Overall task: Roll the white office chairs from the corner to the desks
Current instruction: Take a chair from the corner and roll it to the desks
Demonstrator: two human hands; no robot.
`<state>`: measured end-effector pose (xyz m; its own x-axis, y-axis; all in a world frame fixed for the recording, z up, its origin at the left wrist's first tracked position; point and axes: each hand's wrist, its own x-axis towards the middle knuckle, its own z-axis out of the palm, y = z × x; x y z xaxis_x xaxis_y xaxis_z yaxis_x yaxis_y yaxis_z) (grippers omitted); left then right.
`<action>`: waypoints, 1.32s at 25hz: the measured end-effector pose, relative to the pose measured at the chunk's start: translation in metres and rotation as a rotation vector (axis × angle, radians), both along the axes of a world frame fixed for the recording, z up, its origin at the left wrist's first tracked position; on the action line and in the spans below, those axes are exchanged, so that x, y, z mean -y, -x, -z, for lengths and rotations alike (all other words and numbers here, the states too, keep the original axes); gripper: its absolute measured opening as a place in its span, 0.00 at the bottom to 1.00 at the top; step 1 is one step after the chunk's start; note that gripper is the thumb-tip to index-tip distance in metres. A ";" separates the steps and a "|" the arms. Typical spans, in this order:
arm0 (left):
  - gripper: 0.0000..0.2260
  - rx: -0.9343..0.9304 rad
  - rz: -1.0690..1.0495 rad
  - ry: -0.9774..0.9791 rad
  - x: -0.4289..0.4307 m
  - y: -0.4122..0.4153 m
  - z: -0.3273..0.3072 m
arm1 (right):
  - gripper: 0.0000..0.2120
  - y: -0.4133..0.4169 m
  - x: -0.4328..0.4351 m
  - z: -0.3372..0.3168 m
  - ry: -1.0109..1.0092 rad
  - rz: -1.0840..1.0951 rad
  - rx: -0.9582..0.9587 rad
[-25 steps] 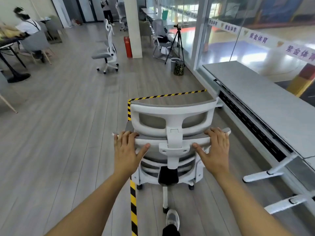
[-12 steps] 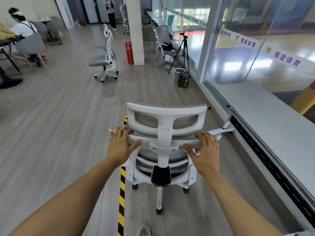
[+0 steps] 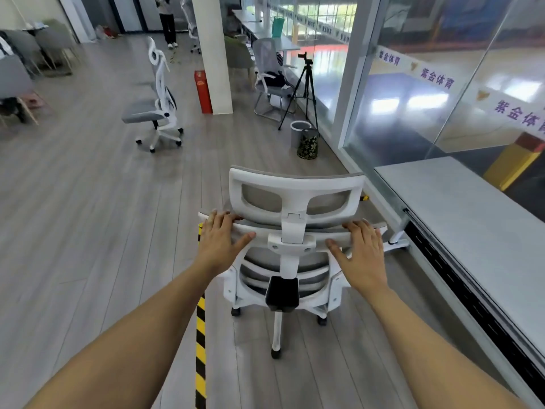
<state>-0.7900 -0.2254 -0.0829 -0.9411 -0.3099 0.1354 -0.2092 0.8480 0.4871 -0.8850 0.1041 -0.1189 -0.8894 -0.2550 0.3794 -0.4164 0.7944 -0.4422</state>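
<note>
Since a second ago we have rolled the white office chair (image 3: 295, 199) forward, past the corner of the floor tape (image 3: 200, 335). Our left hand (image 3: 219, 242) and right hand (image 3: 362, 256) grip the backrest's top rail, fingers hooked over it and thumbs spread below. The chair stands straight ahead, its rail crosswise to our path. The table (image 3: 472, 228) runs along our right, nearer the right hand, so we would likely swing rightward.

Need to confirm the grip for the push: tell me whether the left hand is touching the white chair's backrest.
Touching. The head view shows the left hand with fingers hooked over the top rail of the backrest, thumb pressed on its rear.
</note>
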 end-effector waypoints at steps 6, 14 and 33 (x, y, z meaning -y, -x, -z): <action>0.33 -0.006 -0.065 0.052 0.012 0.122 0.008 | 0.32 0.141 0.026 0.007 0.023 -0.021 -0.034; 0.31 0.034 -0.131 0.036 0.024 0.262 0.001 | 0.33 0.299 0.046 -0.001 -0.015 -0.089 0.043; 0.13 -0.099 0.234 -0.014 -0.017 0.257 -0.040 | 0.21 0.249 0.060 -0.038 0.238 0.200 0.094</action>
